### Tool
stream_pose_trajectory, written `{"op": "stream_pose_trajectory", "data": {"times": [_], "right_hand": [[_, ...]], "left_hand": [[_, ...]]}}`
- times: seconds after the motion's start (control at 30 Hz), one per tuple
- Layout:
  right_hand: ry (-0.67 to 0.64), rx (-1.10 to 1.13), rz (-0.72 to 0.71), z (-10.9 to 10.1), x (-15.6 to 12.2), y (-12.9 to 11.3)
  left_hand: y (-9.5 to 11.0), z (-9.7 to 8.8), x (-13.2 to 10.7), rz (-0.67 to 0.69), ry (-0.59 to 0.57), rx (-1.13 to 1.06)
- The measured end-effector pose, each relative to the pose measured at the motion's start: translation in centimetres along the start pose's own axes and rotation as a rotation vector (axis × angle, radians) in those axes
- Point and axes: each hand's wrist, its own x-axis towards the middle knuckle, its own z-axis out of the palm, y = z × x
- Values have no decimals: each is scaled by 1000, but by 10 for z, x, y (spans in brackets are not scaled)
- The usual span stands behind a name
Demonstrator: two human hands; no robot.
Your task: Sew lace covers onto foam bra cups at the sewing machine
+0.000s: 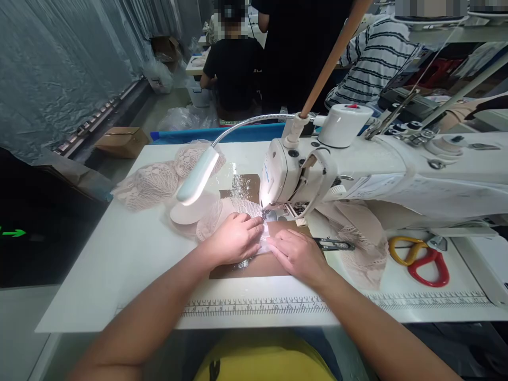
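Note:
A pale pink lace bra cup (212, 218) lies under the sewing machine's head (273, 177), its edge close to the needle and presser foot. My left hand (238, 238) is closed on it, fingers pressing the fabric just left of the foot. My right hand (296, 254) grips the near edge of the same piece, fingertips close to my left hand's. Part of the fabric is hidden beneath my fingers. Thread snips (335, 244) lie just beyond my right hand. Brown board with shiny tape (246, 270) covers the machine bed.
More lace cups (153, 182) lie at the table's far left, below a bent lamp (198, 177). At right are a pale lace piece (363, 248) and red-and-yellow-handled scissors (428, 262). A printed ruler (254, 307) runs along the front edge. Other people sit and stand beyond.

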Motion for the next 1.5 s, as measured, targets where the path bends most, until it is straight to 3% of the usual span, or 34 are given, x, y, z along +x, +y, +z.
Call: {"op": "stream_pose_trajectory", "data": {"times": [0.63,1.5], "right_hand": [[-84,-104,45,2,6,-1],[-54,-85,83,10,9,2]], "left_hand": [[-8,7,0,-53,89,26],[-19,11,-2,-179,201,1]]}}
